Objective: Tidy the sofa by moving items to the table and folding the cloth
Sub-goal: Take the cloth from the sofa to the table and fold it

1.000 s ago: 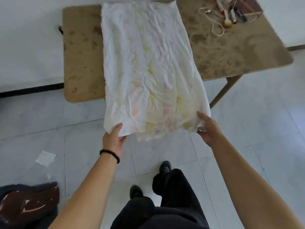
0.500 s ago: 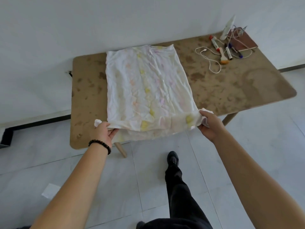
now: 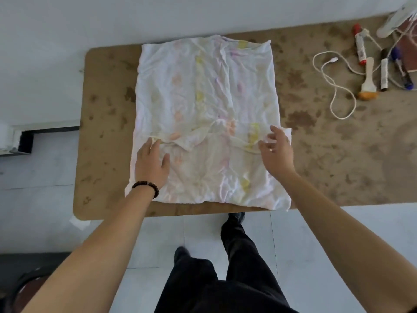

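Note:
A white cloth point(image 3: 203, 86) with faint yellow and pink spots lies on the brown table point(image 3: 338, 154), its near part folded over so a loose edge runs across its middle. My left hand point(image 3: 152, 163), with a dark bead bracelet at the wrist, rests flat on the folded layer near the cloth's left side. Over the cloth's right edge my right hand point(image 3: 276, 150) hovers with fingers spread and relaxed, holding nothing.
At the table's far right lie several markers point(image 3: 383, 73), a small brush point(image 3: 367, 80), a white cable point(image 3: 334, 86) and a brown notebook point(image 3: 408, 46). A white wall runs behind the table. Pale floor tiles and my dark-trousered legs point(image 3: 225, 279) are below. A dark object point(image 3: 29, 285) sits at bottom left.
Both hands carried the cloth's near edge up over the table and laid it down as a fold. They have let go; the left now rests flat, the right has lifted off.

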### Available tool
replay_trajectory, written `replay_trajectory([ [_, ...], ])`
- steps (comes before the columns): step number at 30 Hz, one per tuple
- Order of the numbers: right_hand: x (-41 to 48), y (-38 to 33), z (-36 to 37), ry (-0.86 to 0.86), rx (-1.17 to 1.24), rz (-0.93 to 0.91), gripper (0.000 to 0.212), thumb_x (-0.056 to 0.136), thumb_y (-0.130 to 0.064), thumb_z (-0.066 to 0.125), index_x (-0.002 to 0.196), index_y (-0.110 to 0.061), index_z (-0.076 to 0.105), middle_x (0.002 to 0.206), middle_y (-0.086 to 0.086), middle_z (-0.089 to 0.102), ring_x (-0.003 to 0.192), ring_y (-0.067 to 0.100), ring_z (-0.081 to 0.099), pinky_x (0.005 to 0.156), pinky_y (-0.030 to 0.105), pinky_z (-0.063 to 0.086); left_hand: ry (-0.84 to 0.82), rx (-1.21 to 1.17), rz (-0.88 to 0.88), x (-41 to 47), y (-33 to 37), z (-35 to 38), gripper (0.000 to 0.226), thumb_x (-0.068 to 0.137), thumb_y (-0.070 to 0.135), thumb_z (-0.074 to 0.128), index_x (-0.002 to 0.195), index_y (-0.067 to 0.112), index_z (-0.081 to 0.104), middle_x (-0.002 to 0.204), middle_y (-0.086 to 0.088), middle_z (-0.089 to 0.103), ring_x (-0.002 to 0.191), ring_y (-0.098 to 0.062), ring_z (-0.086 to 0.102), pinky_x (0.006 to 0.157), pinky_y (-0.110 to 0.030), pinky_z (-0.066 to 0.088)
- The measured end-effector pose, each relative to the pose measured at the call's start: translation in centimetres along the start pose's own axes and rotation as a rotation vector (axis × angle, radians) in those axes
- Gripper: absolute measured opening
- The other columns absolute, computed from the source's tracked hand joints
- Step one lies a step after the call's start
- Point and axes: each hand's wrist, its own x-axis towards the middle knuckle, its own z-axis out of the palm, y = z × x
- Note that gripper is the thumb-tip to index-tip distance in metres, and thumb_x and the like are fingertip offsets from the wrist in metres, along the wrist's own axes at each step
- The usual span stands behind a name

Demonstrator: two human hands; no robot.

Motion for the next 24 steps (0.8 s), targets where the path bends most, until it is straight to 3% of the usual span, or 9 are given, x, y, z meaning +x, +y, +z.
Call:
replay_trajectory([
  [3,0.3,1.2,1.4,0.142,-0.411,-0.405,0.048,0.097,-0.022,0.057,0.143,-0.021,0.045,0.14,0.009,0.047,0.123,0.024,0.049,0.1,0.04,0.045,0.087,0.226,0.196,2.1,0.5,0.7,0.044,0.098,0.023,0.052,0.141,0.017,0.046,0.152,-0.01,0.038,0.141,-0.032,0.03,0.103,-0.048,0.039],
  [5,1.4,1.8,2.3,0.129,-0.596,-0.512,0.042,0.098,-0.023,0.057,0.14,-0.021,0.052,0.144,0.015,0.045,0.133,0.034,0.042,0.109,0.051,0.036,0.115,0.296,0.29,3.7,0.3,0.9,0.033,0.096,0.023,0.054,0.128,0.024,0.057,0.128,-0.007,0.058,0.127,-0.03,0.043,0.094,-0.046,0.04],
  [7,2.5,2.1,2.8,0.063,-0.713,-0.508,0.035,0.099,-0.027,0.055,0.133,-0.024,0.06,0.142,0.015,0.047,0.136,0.036,0.039,0.114,0.049,0.027,0.145,0.348,0.292,5.2,-0.1,1.0,0.022,0.096,0.028,0.053,0.115,0.026,0.065,0.104,-0.004,0.064,0.11,-0.03,0.051,0.095,-0.045,0.034],
  [11,3.9,1.5,2.6,0.138,-0.792,-0.576,0.035,0.087,-0.002,0.063,0.118,-0.017,0.071,0.101,0.014,0.059,0.098,0.039,0.057,0.099,0.042,0.033,0.218,0.415,0.345,7.0,-1.2,0.4,0.023,0.1,0.031,0.049,0.105,0.021,0.069,0.09,-0.005,0.063,0.093,-0.031,0.053,0.093,-0.045,0.03],
  [14,4.8,-0.5,3.0,0.268,-0.756,-0.625,0.043,0.079,0.01,0.058,0.114,-0.01,0.072,0.095,0.015,0.06,0.085,0.038,0.057,0.089,0.045,0.042,0.303,0.397,0.349,8.9,-1.6,-0.6,0.023,0.101,0.028,0.048,0.104,0.018,0.068,0.086,-0.008,0.058,0.086,-0.032,0.051,0.084,-0.043,0.034],
  [16,5.5,-1.9,3.6,0.313,-0.752,-0.64,0.044,0.081,0.008,0.056,0.117,-0.011,0.071,0.098,0.015,0.06,0.086,0.038,0.057,0.088,0.046,0.044,0.332,0.378,0.303,10.4,-1.9,-1.2,0.023,0.1,0.028,0.048,0.103,0.016,0.068,0.086,-0.01,0.056,0.086,-0.033,0.049,0.079,-0.044,0.035],
  [18,6.2,-2.8,4.4,0.224,-0.814,-0.602,0.046,0.085,0.006,0.053,0.123,-0.014,0.068,0.106,0.015,0.059,0.096,0.038,0.056,0.097,0.043,0.039,0.263,0.361,0.239,11.6,-2.1,-1.6,0.022,0.099,0.027,0.051,0.107,0.015,0.067,0.095,-0.013,0.056,0.094,-0.035,0.048,0.081,-0.046,0.037],
  [21,5.9,-3.2,5.1,0.058,-0.904,-0.433,0.053,0.092,-0.003,0.046,0.141,-0.02,0.052,0.132,0.013,0.052,0.128,0.034,0.044,0.117,0.042,0.023,0.161,0.324,0.162,12.0,-1.9,-1.9,0.031,0.096,0.028,0.053,0.123,0.014,0.058,0.124,-0.015,0.052,0.115,-0.037,0.045,0.097,-0.052,0.036],
  [24,3.2,-2.6,5.7,0.155,-0.814,-0.406,0.053,0.097,-0.002,0.045,0.148,-0.016,0.044,0.153,0.016,0.039,0.147,0.035,0.028,0.123,0.05,0.016,0.304,0.283,0.247,9.2,-1.8,-2.1,0.039,0.097,0.029,0.049,0.132,0.012,0.049,0.145,-0.021,0.039,0.131,-0.043,0.037,0.106,-0.059,0.031],
])
